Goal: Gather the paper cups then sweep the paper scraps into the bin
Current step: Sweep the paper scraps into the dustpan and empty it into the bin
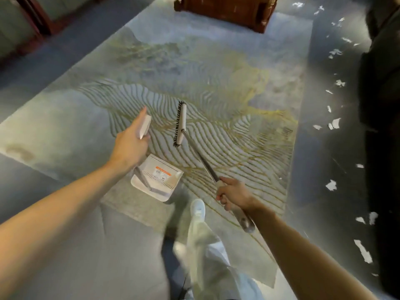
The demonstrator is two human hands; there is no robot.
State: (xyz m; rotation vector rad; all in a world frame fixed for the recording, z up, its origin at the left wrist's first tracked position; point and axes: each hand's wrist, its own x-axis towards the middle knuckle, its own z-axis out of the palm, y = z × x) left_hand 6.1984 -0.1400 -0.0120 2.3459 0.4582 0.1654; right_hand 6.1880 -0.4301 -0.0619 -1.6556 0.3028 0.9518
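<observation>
1. While the left hand (129, 144) holds the white grip (144, 126) at the top of the dustpan's long handle, its index finger lies straight along the grip and the other fingers curl round it.
2. The dustpan (161, 169) hangs below that hand, near the middle of the scene. Its white tray is turned up toward the camera, with an orange-and-white label inside. Whether it touches the floor cannot be told.
3. The right hand (233, 194) is wrapped tight round the metal shaft of the broom (201, 161), with the shaft's end sticking out past the near side of the fist.
4. The broom head (181, 124), white with dark bristles, sits at the far end of the shaft, over the rug and just right of the left hand. The bristles face left; whether they touch the rug is not clear.
5. The paper scraps (336, 123) are torn white pieces strewn along the dark strip of floor on the right, from far to near, beside the rug's right edge. They lie well apart from both broom and dustpan.
6. The rug (227, 79) is pale with wavy gold lines and fills the middle of the scene.
7. A brown wooden piece of furniture (225, 9) stands at the far end of the rug, and a dark bulk (381, 83) lines the right edge next to the scraps.
8. Between the arms, near, a leg in pale trousers (207, 256) ends in a white shoe (198, 207), blurred.
</observation>
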